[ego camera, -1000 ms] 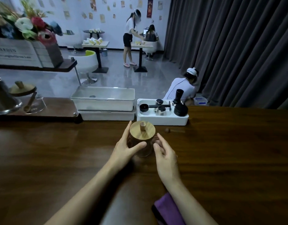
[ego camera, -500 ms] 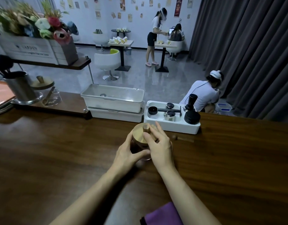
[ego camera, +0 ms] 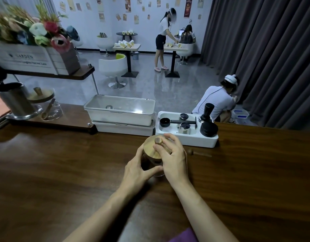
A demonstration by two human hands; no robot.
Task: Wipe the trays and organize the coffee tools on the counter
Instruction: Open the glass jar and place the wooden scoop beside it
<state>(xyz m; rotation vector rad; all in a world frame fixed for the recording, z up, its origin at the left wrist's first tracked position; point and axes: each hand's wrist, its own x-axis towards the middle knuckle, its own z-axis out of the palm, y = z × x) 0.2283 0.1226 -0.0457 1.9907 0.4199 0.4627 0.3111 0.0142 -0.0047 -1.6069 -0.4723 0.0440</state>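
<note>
Two bare hands are gripping a clear glass jar (ego camera: 147,163) standing on the dark, glossy wooden counter (ego camera: 63,172) just in front of the white rectangular tool tray (ego camera: 194,142): the left hand (ego camera: 138,170) is wrapping its rounded body, the right hand (ego camera: 173,158) is curling over its round bamboo lid (ego camera: 150,149), thumb against the knob.

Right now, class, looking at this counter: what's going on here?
A person stands at a wooden counter, working with both hands on a glass jar. The left hand grips the jar's side, and the right hand is curled over its wooden lid, at the knob. Behind it a white tray holds coffee tools; a purple cloth lies at the near edge.
</note>
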